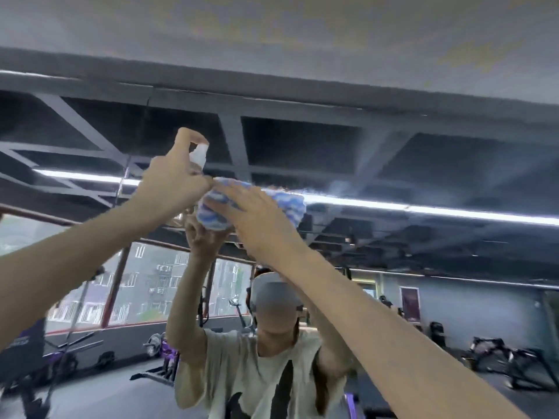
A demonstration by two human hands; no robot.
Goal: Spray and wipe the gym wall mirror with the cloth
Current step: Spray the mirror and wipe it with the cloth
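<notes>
Mirror (423, 164) glass fills the view, and both arms are raised against its upper part. The left hand (175, 182) is curled round a small spray bottle (198, 155), with the forefinger hooked over the white nozzle top. The bottle's body is buried in the grip, so its contents and any label cannot be made out. Close beside it, the right hand (257, 216) lies flat with fingers straight and spread, pressing a blue-and-white cloth (290, 204) onto the glass. The cloth is bunched under the palm, and its edges show past the fingertips and below the hand. A pale patch of mist (335, 189) sits on the mirror just right of the cloth, across the reflected strip light. The reflection shows the person in a pale T-shirt (260, 379) with a black mark, gym machines, windows, and a dark poster (410, 303) whose writing is too blurred to read.
</notes>
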